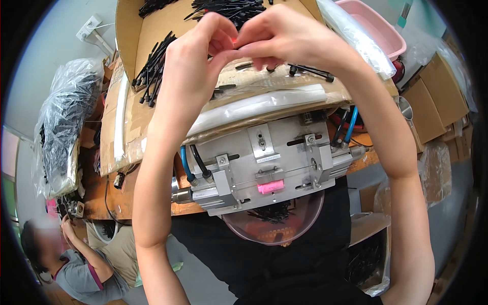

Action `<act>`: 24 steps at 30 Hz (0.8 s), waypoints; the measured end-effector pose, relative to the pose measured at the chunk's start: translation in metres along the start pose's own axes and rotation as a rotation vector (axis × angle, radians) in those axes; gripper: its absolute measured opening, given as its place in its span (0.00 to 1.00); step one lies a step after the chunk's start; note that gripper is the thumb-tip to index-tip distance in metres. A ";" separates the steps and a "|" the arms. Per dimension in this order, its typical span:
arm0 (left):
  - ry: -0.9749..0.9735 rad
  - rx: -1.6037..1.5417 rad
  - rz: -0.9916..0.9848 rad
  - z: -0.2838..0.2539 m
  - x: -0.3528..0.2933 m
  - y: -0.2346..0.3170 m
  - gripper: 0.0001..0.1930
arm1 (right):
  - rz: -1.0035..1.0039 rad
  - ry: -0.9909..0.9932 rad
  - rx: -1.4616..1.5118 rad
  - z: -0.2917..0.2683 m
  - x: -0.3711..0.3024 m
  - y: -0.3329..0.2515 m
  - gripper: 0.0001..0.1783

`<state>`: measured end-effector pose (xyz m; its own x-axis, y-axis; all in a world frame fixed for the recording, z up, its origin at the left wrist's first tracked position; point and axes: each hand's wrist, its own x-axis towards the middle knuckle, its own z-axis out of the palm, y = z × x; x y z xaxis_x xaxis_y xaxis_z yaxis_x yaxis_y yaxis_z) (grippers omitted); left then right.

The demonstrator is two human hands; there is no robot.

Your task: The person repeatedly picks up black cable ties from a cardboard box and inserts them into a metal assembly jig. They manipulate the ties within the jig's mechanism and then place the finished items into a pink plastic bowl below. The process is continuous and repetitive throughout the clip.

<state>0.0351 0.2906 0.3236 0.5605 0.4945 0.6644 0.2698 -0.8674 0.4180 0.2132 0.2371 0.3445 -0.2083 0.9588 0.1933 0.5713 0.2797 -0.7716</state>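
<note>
Your left hand (198, 48) and right hand (284, 38) meet over the front edge of the open cardboard box (123, 46). Your 2 sets of fingers bend in, and a small red piece (234, 40) shows between the tips. The fingers hide most of it, so I cannot tell if both hands grip it, or how tightly. If your tips slip, the red piece could drop among the black rods (231, 9) in the box, and the pile could hide it.

A few loose rods (312, 72) lie on the cardboard sheet (136, 122), near your right wrist. A low swing could knock them toward its front edge, though the white padded strip (259, 105) there may stop them.

Your left forearm is just beside the blue hose (186, 165) at the left corner of the metal plate (295, 162), so a quick pull back could snag it. A hard bump could shake the pink block (271, 187) off the plate's front edge, maybe into the plastic bowl (310, 218) below.
</note>
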 end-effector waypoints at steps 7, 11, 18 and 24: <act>-0.332 0.156 0.018 0.026 0.024 -0.031 0.10 | -0.139 0.234 -0.605 -0.042 -0.071 0.058 0.04; -0.458 0.169 -0.082 0.029 0.038 -0.033 0.10 | -0.198 0.368 -0.596 -0.020 -0.054 0.067 0.06; -0.037 0.211 -0.094 -0.017 -0.025 0.005 0.13 | -0.141 0.453 -0.262 -0.021 -0.063 0.035 0.08; 0.000 0.269 0.076 0.023 -0.139 0.082 0.34 | 0.002 0.243 0.584 0.052 -0.105 0.013 0.11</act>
<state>-0.0027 0.1491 0.2510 0.5874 0.4272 0.6874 0.4253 -0.8855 0.1870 0.2015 0.1376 0.2828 0.0179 0.9626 0.2705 0.0299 0.2699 -0.9624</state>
